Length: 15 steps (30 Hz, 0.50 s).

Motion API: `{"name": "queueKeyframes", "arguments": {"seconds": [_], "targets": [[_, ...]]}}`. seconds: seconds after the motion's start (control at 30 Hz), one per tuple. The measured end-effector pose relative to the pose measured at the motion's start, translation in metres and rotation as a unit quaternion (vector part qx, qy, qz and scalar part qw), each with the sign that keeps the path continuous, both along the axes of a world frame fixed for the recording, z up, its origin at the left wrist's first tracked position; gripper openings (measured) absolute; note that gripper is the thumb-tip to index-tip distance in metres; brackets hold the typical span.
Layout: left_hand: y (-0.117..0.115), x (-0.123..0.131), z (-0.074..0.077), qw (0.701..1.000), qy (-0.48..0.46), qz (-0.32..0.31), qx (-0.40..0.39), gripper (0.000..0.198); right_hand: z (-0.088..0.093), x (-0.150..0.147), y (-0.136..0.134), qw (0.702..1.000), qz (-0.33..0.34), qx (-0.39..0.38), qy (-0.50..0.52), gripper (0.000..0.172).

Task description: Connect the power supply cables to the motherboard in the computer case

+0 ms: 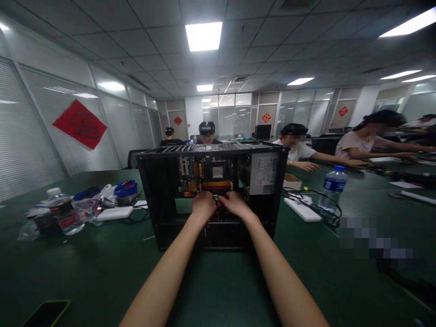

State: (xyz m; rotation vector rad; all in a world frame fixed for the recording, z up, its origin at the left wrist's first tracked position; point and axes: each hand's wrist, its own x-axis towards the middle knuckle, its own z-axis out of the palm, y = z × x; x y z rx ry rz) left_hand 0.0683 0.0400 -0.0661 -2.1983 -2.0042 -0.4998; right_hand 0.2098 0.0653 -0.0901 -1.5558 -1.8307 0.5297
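Note:
A black computer case [148,200] stands on the green table with its open side toward me. Inside it are a motherboard [190,175], a square metal-topped part [217,172] and a silver power supply [263,174] at upper right. Both my hands reach into the case, just below the motherboard's lower edge. My left hand [203,205] is closed, its fingertips turned inward and hidden. My right hand [235,203] is pinched close beside it. A small red piece [218,205] shows between them, too small to name; which hand grips it is unclear.
On the left are a water bottle [64,211], a white power bank-like box [115,213] and a blue pouch [126,187]. A phone [47,313] lies at front left. Right are a white strip [302,209], black cables and a blue-capped bottle [334,188]. Several people sit around.

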Motion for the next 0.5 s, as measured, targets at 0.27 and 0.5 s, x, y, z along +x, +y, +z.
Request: {"name": "queueKeyframes", "arguments": {"seconds": [0.27, 0.5], "targets": [[0.0034, -0.0031, -0.0026, 1.0, -0.016, -0.01, -0.013, 0.032, -0.0009, 0.0037, 0.0019, 1.0, -0.007, -0.029, -0.004, 0.033], [0.0086, -0.004, -0.0024, 0.999, -0.031, -0.027, -0.016, 0.03, 0.0001, 0.0032, 0.0014, 0.999, -0.017, -0.042, -0.004, 0.033]]}}
